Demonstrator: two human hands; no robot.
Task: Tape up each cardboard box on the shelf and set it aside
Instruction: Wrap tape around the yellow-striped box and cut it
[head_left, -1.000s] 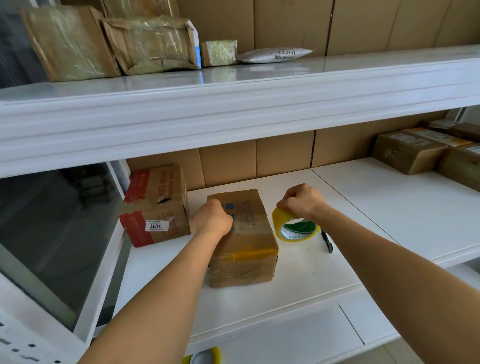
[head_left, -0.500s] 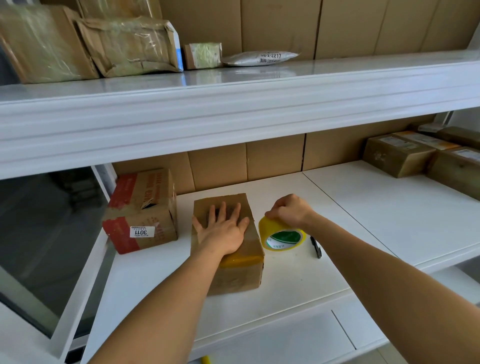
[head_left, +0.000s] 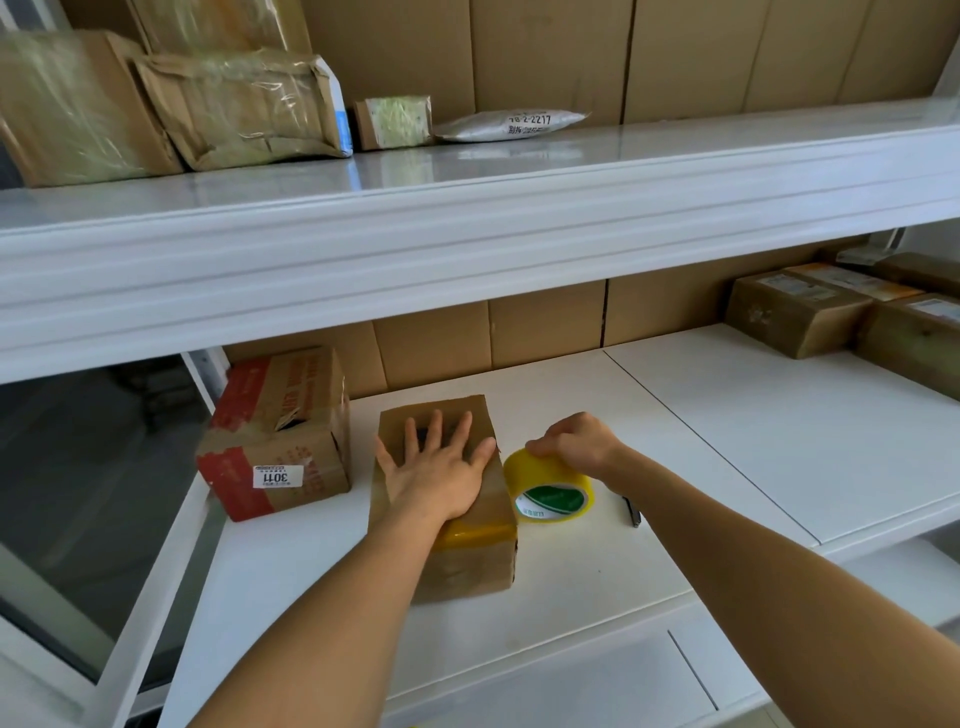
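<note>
Lying lower centre of frame on the white shelf (head_left: 597, 561): one cardboard box (head_left: 470, 564), long axis running from the near shelf edge toward the back wall, yellow tape across its near top edge. Left hand (head_left: 436, 470) flat on its top, fingers spread. Right hand (head_left: 571, 441) curled round a yellow tape roll (head_left: 550, 491) just right of the box. Left: red-printed carton (head_left: 275, 436), sticker reading "3011" upside down. Upper shelf: grey mailer (head_left: 511, 124) marked "2217".

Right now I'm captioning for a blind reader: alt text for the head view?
A left hand presses flat on a cardboard box on a white shelf, while the right hand grips a yellow tape roll beside it.
</note>
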